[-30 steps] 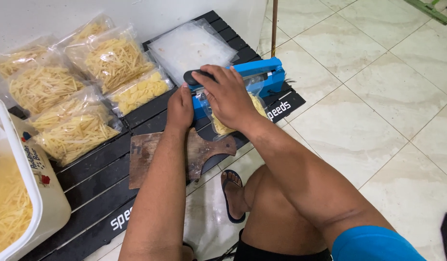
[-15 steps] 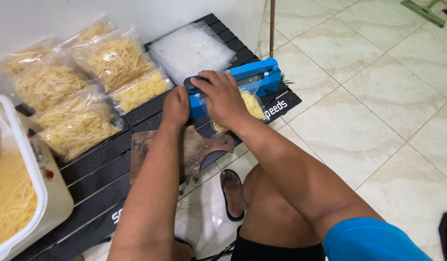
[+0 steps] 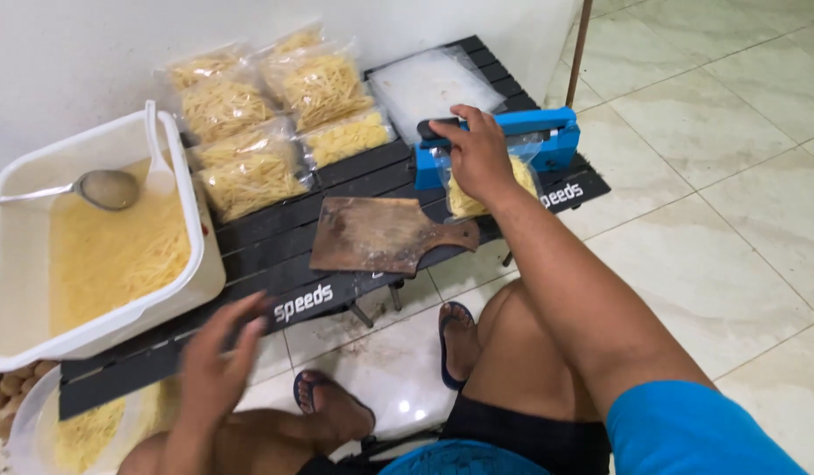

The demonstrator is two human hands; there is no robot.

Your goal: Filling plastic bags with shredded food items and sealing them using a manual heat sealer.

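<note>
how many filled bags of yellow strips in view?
5: four sealed bags clustered at the black table's back left; one bag in the blue sealer under the right hand. Overlaps may hide more.

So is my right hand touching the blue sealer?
Touching. The head view shows the right hand pressed on the blue sealer bar, fingers over its black handle end, no gap.

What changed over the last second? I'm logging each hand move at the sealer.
The left hand let go of the blue bag sealer and pulled back toward the near table edge, now blurred and holding nothing. The right hand stayed on the sealer's arm over the bag of yellow strips. The wooden board and sealed bags stayed put.
</note>
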